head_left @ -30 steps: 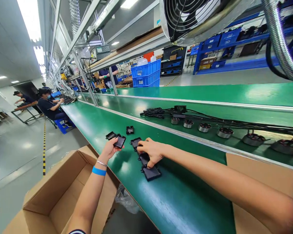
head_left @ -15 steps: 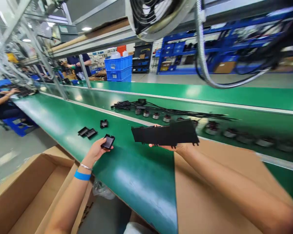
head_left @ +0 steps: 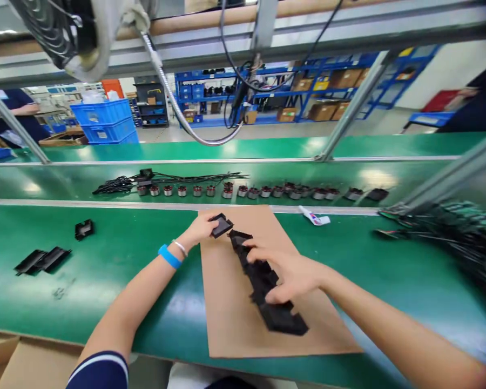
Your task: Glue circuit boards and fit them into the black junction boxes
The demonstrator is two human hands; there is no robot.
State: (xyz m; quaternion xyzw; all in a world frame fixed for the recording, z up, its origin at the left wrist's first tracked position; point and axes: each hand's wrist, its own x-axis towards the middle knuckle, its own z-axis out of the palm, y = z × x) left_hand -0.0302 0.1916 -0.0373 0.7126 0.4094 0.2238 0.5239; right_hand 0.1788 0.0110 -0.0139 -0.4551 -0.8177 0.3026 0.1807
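My left hand [head_left: 202, 228] pinches a small square black plastic housing [head_left: 222, 225] at the far end of a brown cardboard sheet [head_left: 230, 324]. Over that sheet, my right hand [head_left: 294, 273] grips a row of black plastic housings [head_left: 281, 319], thumb on the near side and fingers across the top. The row lies slantwise and looks slightly blurred, its far end close to the housing in my left hand. Whether the whole row rests on the cardboard, I cannot tell.
Loose black housings [head_left: 54, 259] lie at the left. Small motors [head_left: 265, 192] and black cables [head_left: 117, 185] line the back strip. A white tube [head_left: 316, 218] lies beyond the cardboard. Wired green boards [head_left: 470, 221] are heaped at right, near a metal post [head_left: 449, 173].
My view has swung right. The row of housings, earlier held up in my right hand, is now down over the cardboard. My left hand has brought its housing over to the sheet.
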